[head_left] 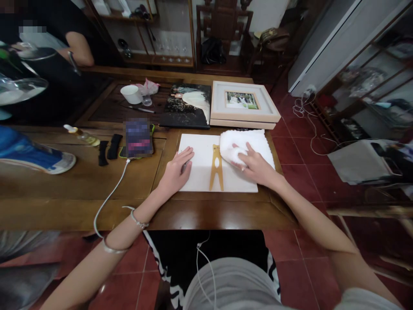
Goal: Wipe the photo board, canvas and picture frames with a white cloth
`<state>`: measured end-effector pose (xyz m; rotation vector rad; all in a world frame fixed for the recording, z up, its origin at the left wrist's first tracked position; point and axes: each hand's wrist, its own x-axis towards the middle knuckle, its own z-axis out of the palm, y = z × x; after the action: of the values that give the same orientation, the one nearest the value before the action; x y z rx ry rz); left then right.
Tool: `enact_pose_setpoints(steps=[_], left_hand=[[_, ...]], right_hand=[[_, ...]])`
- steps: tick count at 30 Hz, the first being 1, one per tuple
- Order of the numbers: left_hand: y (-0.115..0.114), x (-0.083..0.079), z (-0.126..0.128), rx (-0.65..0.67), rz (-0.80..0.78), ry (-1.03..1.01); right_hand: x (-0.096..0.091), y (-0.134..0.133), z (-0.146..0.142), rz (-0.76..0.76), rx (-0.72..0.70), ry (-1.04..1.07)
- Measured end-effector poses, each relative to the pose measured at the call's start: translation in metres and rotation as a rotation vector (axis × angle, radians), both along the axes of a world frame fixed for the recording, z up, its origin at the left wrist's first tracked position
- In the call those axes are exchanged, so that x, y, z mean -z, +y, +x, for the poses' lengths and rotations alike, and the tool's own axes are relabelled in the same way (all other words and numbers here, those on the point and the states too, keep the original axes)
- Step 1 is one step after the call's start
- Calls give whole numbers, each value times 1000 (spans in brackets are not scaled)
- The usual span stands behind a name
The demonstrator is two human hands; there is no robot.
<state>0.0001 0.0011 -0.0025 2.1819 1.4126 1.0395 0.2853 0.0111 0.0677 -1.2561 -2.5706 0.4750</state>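
A flat white board (200,181) lies near the table's front edge. Across its middle is a yellow figure shaped like a clothespin (216,165); I cannot tell whether it is printed or a separate piece. My left hand (177,168) rests on the board's left edge, fingers stretched out and thumb a little apart, with a small dark patch showing between them. On the board's right side a fluffy white cloth (258,140) is spread, partly bunched up. My right hand (253,165) grips the bunched part and presses it down; some fingertips are hidden in the cloth.
Behind the board lie a dark photo panel (187,103) and stacked pale picture frames (271,107). To the left are a phone (138,137) on a white cable, a dropper bottle (84,135), a white cup (131,94) and a blue shoe (32,150). Another person (79,47) sits across the table.
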Motion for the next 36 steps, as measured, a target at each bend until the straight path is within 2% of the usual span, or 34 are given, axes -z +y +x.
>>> enact_pose_setpoints(steps=[5,7,9,11,13,20,22,24,27,33,36], left_hand=[[0,0,0,2,6,11],[0,-1,-1,2,9,9],[0,0,-1,1,10,8],[0,0,-1,-1,10,12],[0,0,-1,-1,11,17],[0,-1,-1,-2,1,17],[0,-1,-1,0,3,15],[0,-1,-1,2,8,13],[0,0,-1,7,9,8],[-1,0,-1,-4,2,17],[0,0,-1,-8,3,19]], right_hand=[[-18,-70,12,-87,-157,-69],[-26,-86,17,-162,-200,-92],[-31,-90,21,-240,-176,-105],[-32,-80,23,-288,-89,-118],[-28,-60,23,-286,-15,-124],[2,34,13,-54,150,12],[6,46,8,5,168,42],[6,46,4,36,157,40],[4,23,1,30,88,19],[-12,-63,6,-68,-101,-26],[-21,-86,13,-162,-155,-43]])
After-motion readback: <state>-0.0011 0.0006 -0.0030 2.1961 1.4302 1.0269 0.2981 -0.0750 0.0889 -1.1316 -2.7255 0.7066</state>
